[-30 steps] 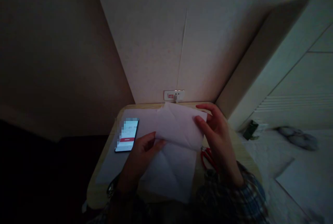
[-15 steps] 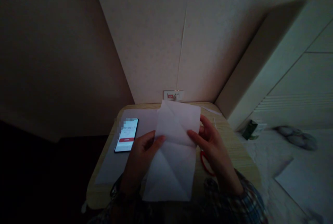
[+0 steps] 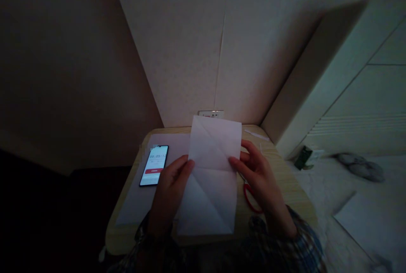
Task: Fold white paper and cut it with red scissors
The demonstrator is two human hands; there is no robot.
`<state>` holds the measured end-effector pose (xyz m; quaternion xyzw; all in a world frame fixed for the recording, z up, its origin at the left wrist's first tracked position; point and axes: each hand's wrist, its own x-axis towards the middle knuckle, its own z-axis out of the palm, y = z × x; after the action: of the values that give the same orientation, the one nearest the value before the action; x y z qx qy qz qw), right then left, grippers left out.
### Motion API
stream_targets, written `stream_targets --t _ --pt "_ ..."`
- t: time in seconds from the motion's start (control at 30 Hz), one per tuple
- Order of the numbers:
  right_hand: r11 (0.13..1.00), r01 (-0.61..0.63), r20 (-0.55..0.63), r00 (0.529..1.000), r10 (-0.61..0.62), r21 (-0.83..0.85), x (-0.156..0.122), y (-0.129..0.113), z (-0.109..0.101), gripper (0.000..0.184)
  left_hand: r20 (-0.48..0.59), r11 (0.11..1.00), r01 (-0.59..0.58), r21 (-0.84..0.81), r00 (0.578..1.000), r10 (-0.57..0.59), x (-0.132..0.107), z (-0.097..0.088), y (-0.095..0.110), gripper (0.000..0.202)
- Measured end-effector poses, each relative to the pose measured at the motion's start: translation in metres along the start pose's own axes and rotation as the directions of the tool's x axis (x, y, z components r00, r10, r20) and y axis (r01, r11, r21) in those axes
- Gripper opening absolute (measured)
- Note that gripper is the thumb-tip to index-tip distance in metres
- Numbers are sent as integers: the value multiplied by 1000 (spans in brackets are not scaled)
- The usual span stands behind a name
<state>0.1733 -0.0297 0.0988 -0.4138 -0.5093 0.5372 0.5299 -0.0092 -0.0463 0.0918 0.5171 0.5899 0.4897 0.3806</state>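
Note:
A white sheet of paper (image 3: pixel 212 188) with diagonal creases and one crosswise crease is held up over the small table, tilted toward me. My left hand (image 3: pixel 173 184) pinches its left edge near the middle, thumb in front. At the right edge my right hand (image 3: pixel 258 171) grips it the same way, with its other fingers behind the sheet. Red-handled scissors (image 3: pixel 248 197) lie on the table under my right hand, partly hidden. Left of my left hand, a phone (image 3: pixel 154 165) with a lit timer screen rests on another white sheet (image 3: pixel 131 205).
The wooden table (image 3: pixel 294 197) stands against the wall, where a socket (image 3: pixel 211 113) sits partly behind the paper. Thin paper strips (image 3: pixel 256 134) lie at its back right. On the floor are a small dark green box (image 3: pixel 303 157), a grey object (image 3: pixel 360 166) and a white sheet (image 3: pixel 364 222).
The paper has risen slightly and turned straighter, its upper edge now covering more of the socket. My left thumb has shifted outward to the sheet's edge. Both hands keep hold.

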Motion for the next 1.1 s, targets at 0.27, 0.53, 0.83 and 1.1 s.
stream_targets --t 0.27,0.53,0.83,1.1 --pt "996 74 -42 996 -76 -40 -5 -5 -5 26 -53 1000 -9 16 999 10 -3 3 6 21" --pt "995 13 10 1000 -12 -96 -6 1 -11 15 -64 996 48 -75 997 -52 -2 1 9 25" --pt "1000 12 -125 992 -11 7 -5 4 -12 8 -14 961 86 -262 996 -92 2 0 -10 33" --pt "999 -10 -139 990 15 35 -7 5 -12 9 -63 963 93 -252 992 -112 2 -1 -10 29"
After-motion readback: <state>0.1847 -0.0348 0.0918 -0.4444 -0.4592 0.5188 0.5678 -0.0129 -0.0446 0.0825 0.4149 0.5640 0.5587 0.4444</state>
